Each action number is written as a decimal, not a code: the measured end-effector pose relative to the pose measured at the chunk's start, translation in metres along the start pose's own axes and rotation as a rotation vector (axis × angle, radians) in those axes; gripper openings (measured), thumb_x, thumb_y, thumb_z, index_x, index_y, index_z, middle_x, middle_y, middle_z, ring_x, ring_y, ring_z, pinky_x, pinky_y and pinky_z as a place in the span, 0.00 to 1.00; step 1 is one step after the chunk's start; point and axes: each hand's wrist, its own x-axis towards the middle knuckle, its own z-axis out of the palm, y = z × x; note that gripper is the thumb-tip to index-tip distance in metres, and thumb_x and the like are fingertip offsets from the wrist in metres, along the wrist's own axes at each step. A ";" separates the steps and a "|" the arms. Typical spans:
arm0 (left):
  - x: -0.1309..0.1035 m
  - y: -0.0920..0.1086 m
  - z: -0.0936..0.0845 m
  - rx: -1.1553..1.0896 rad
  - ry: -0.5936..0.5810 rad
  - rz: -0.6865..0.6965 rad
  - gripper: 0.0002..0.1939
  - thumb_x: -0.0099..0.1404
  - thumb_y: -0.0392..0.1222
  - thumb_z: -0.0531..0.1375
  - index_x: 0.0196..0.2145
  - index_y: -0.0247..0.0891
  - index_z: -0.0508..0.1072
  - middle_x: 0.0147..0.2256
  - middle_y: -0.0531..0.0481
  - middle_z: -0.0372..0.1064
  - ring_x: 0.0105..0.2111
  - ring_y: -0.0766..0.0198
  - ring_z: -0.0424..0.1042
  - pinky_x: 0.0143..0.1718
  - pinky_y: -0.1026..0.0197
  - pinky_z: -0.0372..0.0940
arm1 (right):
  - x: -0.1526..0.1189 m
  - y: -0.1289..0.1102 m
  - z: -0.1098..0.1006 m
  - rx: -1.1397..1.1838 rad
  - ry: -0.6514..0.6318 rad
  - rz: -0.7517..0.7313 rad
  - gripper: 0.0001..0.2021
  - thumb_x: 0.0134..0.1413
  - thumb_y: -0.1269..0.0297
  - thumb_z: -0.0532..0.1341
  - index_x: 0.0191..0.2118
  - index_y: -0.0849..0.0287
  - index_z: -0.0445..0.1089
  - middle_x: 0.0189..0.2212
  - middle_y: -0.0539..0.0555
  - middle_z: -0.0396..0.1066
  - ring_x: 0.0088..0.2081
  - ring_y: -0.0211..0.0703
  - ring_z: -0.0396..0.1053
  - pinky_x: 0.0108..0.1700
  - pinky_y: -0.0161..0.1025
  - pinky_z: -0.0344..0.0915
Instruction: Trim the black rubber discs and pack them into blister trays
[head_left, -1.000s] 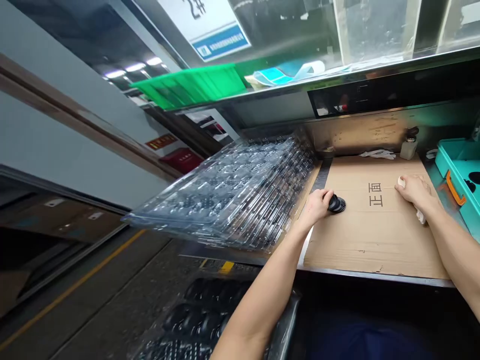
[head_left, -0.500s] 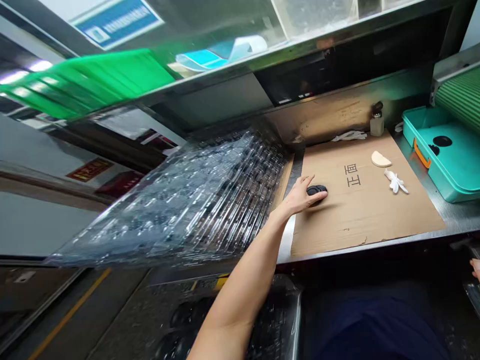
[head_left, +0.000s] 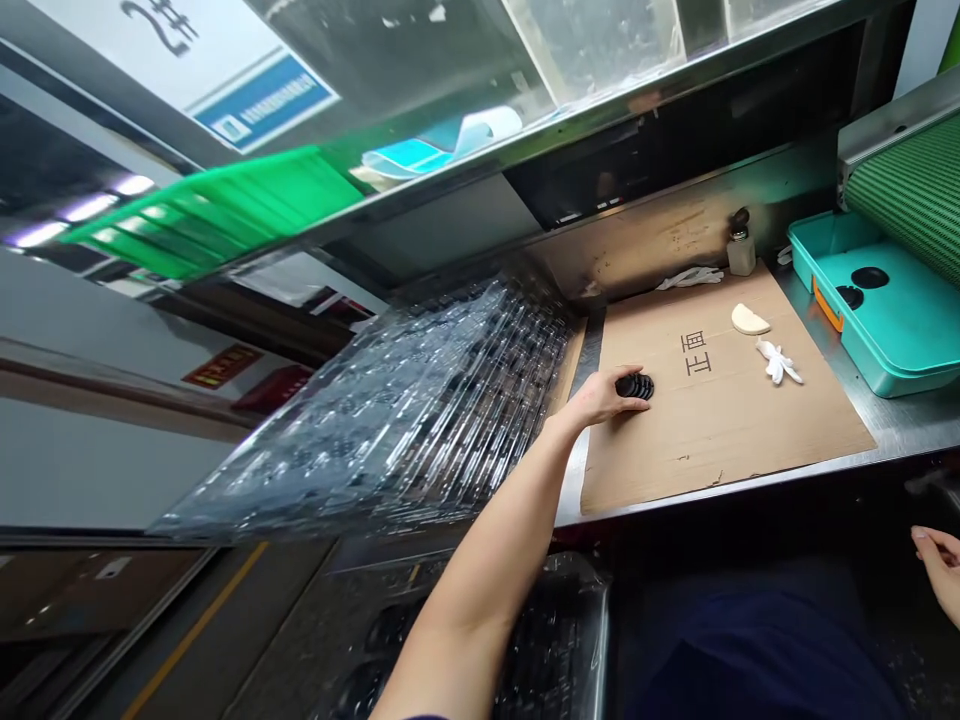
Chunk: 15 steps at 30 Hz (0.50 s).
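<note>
On the cardboard sheet, my left hand grips a short stack of black round discs between thumb and fingers. The stack lies on its side, near the sheet's left part. At the right edge of the view, low down, is my right hand, partly cut off. Its fingers are loosely bent, and nothing shows in them. A cream half-round pad and a crumpled white glove lie on the sheet's right side.
Stacked clear plastic trays stand left of the sheet. On the right are a teal bin with black discs in it and a green ribbed conveyor belt. A small bottle stands at the back. A green basket sits overhead.
The view has swung slightly left and up. My left fingers have closed around the disc stack, which now shows its separate edges. More of my right hand has come into view.
</note>
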 end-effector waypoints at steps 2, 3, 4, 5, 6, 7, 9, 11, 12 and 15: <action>-0.003 0.000 -0.004 0.041 -0.007 -0.005 0.47 0.51 0.60 0.74 0.63 0.37 0.71 0.63 0.41 0.68 0.64 0.49 0.66 0.67 0.54 0.58 | -0.001 -0.002 0.012 0.028 -0.077 0.050 0.33 0.46 0.32 0.60 0.43 0.58 0.81 0.31 0.57 0.80 0.33 0.55 0.78 0.33 0.43 0.70; -0.005 0.001 -0.007 0.062 -0.003 -0.014 0.47 0.50 0.60 0.74 0.63 0.38 0.71 0.62 0.41 0.69 0.64 0.48 0.67 0.67 0.54 0.58 | -0.004 -0.003 0.016 0.020 -0.104 0.057 0.33 0.45 0.32 0.60 0.42 0.57 0.81 0.31 0.57 0.80 0.32 0.55 0.78 0.33 0.43 0.69; -0.006 0.003 -0.011 0.080 0.011 -0.028 0.47 0.49 0.60 0.75 0.63 0.38 0.71 0.61 0.41 0.70 0.63 0.47 0.68 0.66 0.53 0.60 | -0.006 -0.003 0.020 0.007 -0.132 0.059 0.33 0.45 0.32 0.60 0.42 0.57 0.82 0.31 0.57 0.80 0.32 0.54 0.78 0.33 0.43 0.69; -0.008 0.005 -0.014 0.091 0.033 -0.042 0.47 0.49 0.59 0.75 0.63 0.39 0.72 0.60 0.41 0.72 0.62 0.47 0.69 0.65 0.53 0.61 | -0.009 -0.003 0.022 -0.008 -0.158 0.062 0.33 0.45 0.32 0.60 0.42 0.56 0.82 0.31 0.57 0.80 0.32 0.54 0.77 0.33 0.43 0.69; -0.009 0.007 -0.016 0.095 0.059 -0.054 0.47 0.48 0.59 0.75 0.63 0.39 0.72 0.60 0.41 0.72 0.61 0.47 0.70 0.64 0.52 0.62 | -0.013 -0.001 0.024 -0.022 -0.183 0.064 0.32 0.45 0.32 0.60 0.42 0.55 0.82 0.31 0.56 0.80 0.32 0.54 0.77 0.33 0.43 0.69; -0.010 0.009 -0.018 0.093 0.083 -0.060 0.46 0.49 0.58 0.75 0.63 0.39 0.72 0.59 0.42 0.73 0.60 0.47 0.71 0.64 0.52 0.62 | -0.016 0.001 0.026 -0.032 -0.205 0.067 0.32 0.45 0.32 0.60 0.42 0.55 0.82 0.31 0.56 0.80 0.32 0.53 0.77 0.33 0.42 0.69; -0.009 0.010 -0.019 0.081 0.113 -0.058 0.45 0.49 0.57 0.76 0.62 0.40 0.72 0.58 0.42 0.74 0.60 0.48 0.71 0.63 0.52 0.63 | -0.023 0.006 0.028 -0.042 -0.234 0.074 0.32 0.45 0.32 0.60 0.42 0.54 0.82 0.31 0.55 0.80 0.33 0.53 0.77 0.33 0.42 0.69; -0.008 0.007 -0.018 0.060 0.125 -0.051 0.43 0.50 0.57 0.75 0.61 0.40 0.73 0.57 0.43 0.75 0.59 0.49 0.72 0.63 0.51 0.63 | -0.028 0.011 0.030 -0.043 -0.254 0.080 0.31 0.45 0.32 0.60 0.41 0.53 0.83 0.32 0.56 0.80 0.33 0.54 0.78 0.33 0.42 0.69; -0.006 0.004 -0.018 0.046 0.134 -0.049 0.42 0.50 0.57 0.75 0.60 0.40 0.73 0.57 0.42 0.75 0.59 0.49 0.72 0.63 0.51 0.63 | -0.030 0.013 0.031 -0.044 -0.264 0.083 0.31 0.45 0.32 0.60 0.41 0.53 0.83 0.32 0.56 0.80 0.33 0.54 0.78 0.33 0.42 0.70; -0.006 -0.003 -0.017 0.011 0.158 -0.031 0.41 0.52 0.56 0.75 0.60 0.39 0.73 0.56 0.42 0.75 0.57 0.50 0.73 0.62 0.51 0.64 | -0.034 0.018 0.032 -0.051 -0.284 0.097 0.30 0.44 0.32 0.60 0.39 0.52 0.83 0.33 0.56 0.81 0.34 0.55 0.78 0.34 0.43 0.71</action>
